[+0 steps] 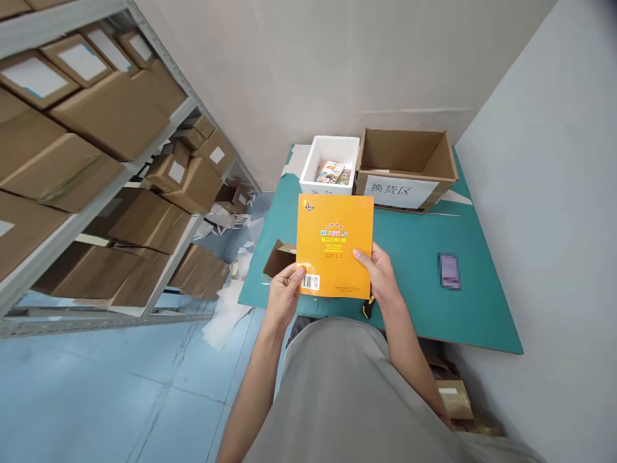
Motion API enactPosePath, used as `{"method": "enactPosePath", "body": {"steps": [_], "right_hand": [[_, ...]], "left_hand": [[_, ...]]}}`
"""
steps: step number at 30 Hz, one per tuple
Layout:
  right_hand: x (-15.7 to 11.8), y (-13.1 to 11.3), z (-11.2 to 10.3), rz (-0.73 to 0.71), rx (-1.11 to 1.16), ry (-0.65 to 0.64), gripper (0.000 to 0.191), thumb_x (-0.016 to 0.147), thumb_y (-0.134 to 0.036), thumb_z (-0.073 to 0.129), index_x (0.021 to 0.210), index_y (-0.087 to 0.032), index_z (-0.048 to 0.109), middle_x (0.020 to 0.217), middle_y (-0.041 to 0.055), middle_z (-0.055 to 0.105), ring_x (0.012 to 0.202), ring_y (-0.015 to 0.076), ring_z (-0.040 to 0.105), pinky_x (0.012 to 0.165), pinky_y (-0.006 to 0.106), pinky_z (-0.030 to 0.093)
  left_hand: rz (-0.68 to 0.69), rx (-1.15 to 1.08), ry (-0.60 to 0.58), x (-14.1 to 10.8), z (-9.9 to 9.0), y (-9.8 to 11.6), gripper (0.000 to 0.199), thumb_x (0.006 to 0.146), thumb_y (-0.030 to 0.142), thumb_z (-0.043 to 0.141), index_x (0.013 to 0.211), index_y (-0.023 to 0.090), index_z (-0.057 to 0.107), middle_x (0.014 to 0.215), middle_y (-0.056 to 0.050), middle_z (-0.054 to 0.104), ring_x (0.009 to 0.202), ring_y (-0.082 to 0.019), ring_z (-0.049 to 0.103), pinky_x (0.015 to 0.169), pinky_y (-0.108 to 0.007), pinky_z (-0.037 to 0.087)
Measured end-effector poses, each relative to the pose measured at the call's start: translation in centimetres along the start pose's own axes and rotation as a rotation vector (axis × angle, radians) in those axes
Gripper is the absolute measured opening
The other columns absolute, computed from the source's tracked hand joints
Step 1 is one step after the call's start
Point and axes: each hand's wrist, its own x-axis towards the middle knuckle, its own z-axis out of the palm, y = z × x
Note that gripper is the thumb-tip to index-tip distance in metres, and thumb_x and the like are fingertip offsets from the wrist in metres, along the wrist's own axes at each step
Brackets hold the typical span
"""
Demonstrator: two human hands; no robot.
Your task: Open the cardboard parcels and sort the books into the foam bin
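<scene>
While hands [285, 290] [380, 270] pinch book [333, 267] edges, tabletop [414, 251] extends right.

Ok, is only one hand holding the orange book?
No, the left hand and the right hand both grip the orange book at its edges.

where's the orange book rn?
In the head view, slightly right of centre: the orange book is held between the left hand and right hand, over the green table, nearer the wearer than the white box.
</scene>
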Motion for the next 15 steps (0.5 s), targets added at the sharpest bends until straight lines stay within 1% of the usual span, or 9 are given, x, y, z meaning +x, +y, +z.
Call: {"method": "enactPosePath", "body": {"steps": [2, 4, 5, 7, 9, 10, 11, 13, 15], "right_hand": [[0.5, 0.7, 0.0, -0.061, -0.109, 0.071, 0.058, 0.082, -0.059, 0.087, 0.126, -0.025, 0.074, 0.136, 0.0103, 0.077, 0.124, 0.0321, 0.074, 0.103, 0.049, 0.063], [0.8, 1.4, 0.4, -0.118, -0.217, 0.162, 0.062, 0.079, -0.058, 0.089, 0.129, -0.024, 0.074, 0.141, 0.0128, 0.074, 0.133, 0.0328, 0.069, 0.111, 0.050, 0.059], [0.7, 1.7, 0.7, -0.124, -0.235, 0.167, 0.065, 0.078, -0.056, 0.090, 0.132, -0.023, 0.074, 0.142, 0.0138, 0.073, 0.134, 0.0330, 0.069, 0.112, 0.051, 0.058], [0.4, 2.2, 1.7, -0.106, -0.186, 0.068, 0.074, 0.076, -0.054, 0.092, 0.140, -0.024, 0.070, 0.140, 0.0141, 0.075, 0.131, 0.0330, 0.071, 0.110, 0.050, 0.060], [-0.2, 2.6, 2.8, -0.119, -0.119, -0.039, 0.084, 0.073, -0.054, 0.094, 0.147, -0.026, 0.066, 0.132, 0.0111, 0.078, 0.124, 0.0314, 0.075, 0.104, 0.047, 0.063], [-0.4, 2.7, 3.3, -0.143, -0.112, -0.044, 0.084, 0.072, -0.055, 0.094, 0.146, -0.027, 0.066, 0.127, 0.0091, 0.080, 0.120, 0.0304, 0.076, 0.101, 0.045, 0.064], [-0.6, 2.8, 3.6, -0.169, -0.125, -0.015, 0.079, 0.073, -0.056, 0.093, 0.142, -0.028, 0.068, 0.122, 0.0076, 0.081, 0.116, 0.0295, 0.077, 0.098, 0.042, 0.065], [-0.6, 3.0, 3.6, -0.194, -0.160, 0.101, 0.057, 0.082, -0.061, 0.085, 0.126, -0.026, 0.075, 0.113, 0.0064, 0.083, 0.105, 0.0280, 0.078, 0.092, 0.040, 0.066], [-0.3, 3.1, 2.8, -0.173, -0.118, 0.197, 0.045, 0.090, -0.064, 0.075, 0.112, -0.024, 0.076, 0.111, 0.0063, 0.083, 0.100, 0.0275, 0.078, 0.089, 0.039, 0.065]], "left_hand": [[0.062, 0.046, 0.082, -0.3, 0.3, 0.3, 0.046, 0.083, 0.058, 0.087, 0.112, 0.023, 0.083, 0.109, -0.008, 0.084, 0.095, -0.027, 0.081, 0.084, -0.040, 0.068], [0.150, 0.143, 0.146, -0.4, 0.9, 0.4, 0.046, 0.086, 0.057, 0.084, 0.119, 0.024, 0.083, 0.113, -0.007, 0.083, 0.101, -0.028, 0.080, 0.090, -0.042, 0.067], [0.203, 0.211, 0.169, -0.5, 1.2, 0.4, 0.045, 0.089, 0.056, 0.082, 0.121, 0.025, 0.083, 0.116, -0.006, 0.083, 0.105, -0.028, 0.080, 0.094, -0.042, 0.066], [0.302, 0.378, 0.182, -0.6, 2.1, 0.1, 0.043, 0.094, 0.055, 0.077, 0.125, 0.025, 0.082, 0.114, -0.004, 0.083, 0.109, -0.029, 0.079, 0.097, -0.042, 0.065], [0.393, 0.555, 0.141, -0.9, 3.1, -0.6, 0.040, 0.098, 0.051, 0.071, 0.128, 0.026, 0.082, 0.106, -0.004, 0.084, 0.105, -0.029, 0.080, 0.095, -0.041, 0.065], [0.445, 0.630, 0.105, -1.0, 3.6, -1.0, 0.038, 0.099, 0.049, 0.070, 0.128, 0.028, 0.082, 0.104, -0.005, 0.084, 0.104, -0.029, 0.080, 0.095, -0.042, 0.066], [0.499, 0.686, 0.056, -1.2, 3.9, -1.4, 0.036, 0.098, 0.047, 0.071, 0.127, 0.029, 0.082, 0.105, -0.006, 0.084, 0.106, -0.031, 0.080, 0.097, -0.044, 0.065], [0.576, 0.721, -0.067, -1.4, 4.5, -2.1, 0.034, 0.095, 0.045, 0.075, 0.125, 0.032, 0.083, 0.114, -0.008, 0.083, 0.115, -0.034, 0.078, 0.107, -0.050, 0.062], [0.559, 0.670, -0.146, -1.4, 4.5, -2.2, 0.035, 0.094, 0.046, 0.077, 0.126, 0.033, 0.082, 0.124, -0.008, 0.080, 0.126, -0.035, 0.073, 0.116, -0.056, 0.057]]}}
